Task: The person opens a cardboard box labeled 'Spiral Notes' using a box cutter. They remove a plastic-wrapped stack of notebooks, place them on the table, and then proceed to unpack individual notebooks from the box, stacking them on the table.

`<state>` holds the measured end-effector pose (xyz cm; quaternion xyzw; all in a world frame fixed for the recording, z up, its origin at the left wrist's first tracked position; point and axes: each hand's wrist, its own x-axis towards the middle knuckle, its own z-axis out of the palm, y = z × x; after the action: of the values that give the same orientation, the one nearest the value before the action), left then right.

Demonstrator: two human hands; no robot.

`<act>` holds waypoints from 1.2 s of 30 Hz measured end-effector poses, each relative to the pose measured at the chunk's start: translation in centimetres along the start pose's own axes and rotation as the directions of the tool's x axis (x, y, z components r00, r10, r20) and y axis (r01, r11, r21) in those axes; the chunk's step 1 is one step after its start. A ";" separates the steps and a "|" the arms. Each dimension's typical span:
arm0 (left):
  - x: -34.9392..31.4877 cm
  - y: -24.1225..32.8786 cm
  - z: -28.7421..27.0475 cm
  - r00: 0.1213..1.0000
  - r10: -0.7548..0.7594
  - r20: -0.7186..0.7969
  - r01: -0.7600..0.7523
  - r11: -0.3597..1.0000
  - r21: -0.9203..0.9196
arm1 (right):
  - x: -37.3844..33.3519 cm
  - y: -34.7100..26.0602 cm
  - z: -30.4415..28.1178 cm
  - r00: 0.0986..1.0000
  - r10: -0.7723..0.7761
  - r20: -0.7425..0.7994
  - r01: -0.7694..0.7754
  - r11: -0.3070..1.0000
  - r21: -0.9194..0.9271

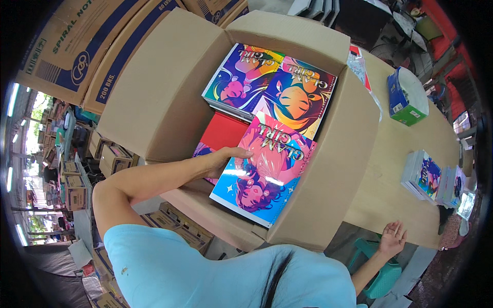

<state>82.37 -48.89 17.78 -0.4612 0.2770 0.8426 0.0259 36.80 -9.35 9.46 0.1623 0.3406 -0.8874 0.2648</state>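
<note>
Left hand (220, 162): curled on the left edge of a pink-and-blue notebook (257, 172), thumb flat on the cover; fingers beneath hidden from view. Right hand (393, 239): half open, palm up, fingers loosely bent, nothing held; beside the bench's near edge.

Pink-and-blue notebook: glossy, rectangular, lying at a slant just right of the left hand, within the opening of a cardboard box. Cover: drawn figure with dark, reddish hair, hot-pink ground at the far end, bright blue at the near end, white sparkles, large silvery lettering; two streaks of glare. White edge along the near side. Whether one copy or several are gripped: cannot tell.

Just beyond the left hand: red notebook (222, 131), plain cover, partly overlapped. Farther: purple notebook (244, 84), with yellow and green, topping a stack; to its right, orange notebook (295, 100), dark-edged.

Around these: cardboard box (164, 90), brown, flaps spread.

Beyond the right hand: bench (372, 190), pale wood top, bearing notebook stacks (423, 175) and a blue-and-green carton (398, 100). Below that hand: green stool (384, 281). Far beyond the left hand: printed cartons (59, 49).
</note>
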 end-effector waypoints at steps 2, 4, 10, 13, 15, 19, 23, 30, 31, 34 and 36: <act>-0.1 0.2 0.1 1.000 -0.013 0.019 0.013 1.000 0.027 | -0.5 -0.4 -0.2 0.999 -0.024 -0.031 0.024 1.000 0.004; 0.7 -0.1 -0.4 0.999 0.009 0.043 -0.008 1.000 -0.020 | -0.7 -0.5 -0.6 1.000 -0.025 -0.019 0.025 1.000 0.016; 0.8 0.5 -0.7 0.999 -0.015 -0.050 0.023 0.986 0.165 | -1.0 1.4 -1.6 0.995 0.004 0.097 -0.005 1.000 0.004; 0.0 -0.3 -0.3 0.998 0.022 -0.052 -0.021 1.000 0.017 | -0.4 4.0 0.1 0.993 0.094 0.067 -0.093 0.995 -0.022; -0.5 0.0 0.5 0.986 0.089 -0.140 -0.086 0.996 0.025 | -0.5 5.1 1.3 0.979 0.140 0.145 -0.137 0.990 -0.030; -2.5 -0.2 0.5 0.930 0.211 -0.300 -0.193 0.977 0.087 | -0.2 6.0 4.2 0.932 0.125 0.341 -0.104 0.991 -0.079; -8.0 1.1 -1.2 0.905 0.381 -0.187 -0.381 0.924 0.038 | -1.1 6.6 8.2 0.861 0.168 0.480 -0.115 0.984 -0.138; -18.3 -1.8 1.5 0.555 0.832 -0.013 -0.832 0.555 -0.013 | -0.5 9.1 12.2 0.772 0.285 0.568 -0.250 0.958 -0.140; -19.3 -2.7 2.3 0.517 0.854 -0.050 -0.856 0.518 -0.006 | -0.3 9.2 12.7 0.749 0.305 0.589 -0.272 0.951 -0.147; -20.6 -4.8 5.1 0.432 0.891 -0.139 -0.899 0.437 0.005 | -1.2 9.8 14.8 0.565 0.422 0.709 -0.316 0.904 -0.287; -20.5 -5.8 8.9 0.393 0.902 -0.181 -0.916 0.401 0.013 | -3.2 10.1 18.2 0.357 0.595 0.720 -0.334 0.801 -0.497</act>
<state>89.05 -35.27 35.18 -0.3017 0.4471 0.6916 -0.4804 43.32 -27.13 18.75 -0.2410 0.2191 -0.6797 0.6572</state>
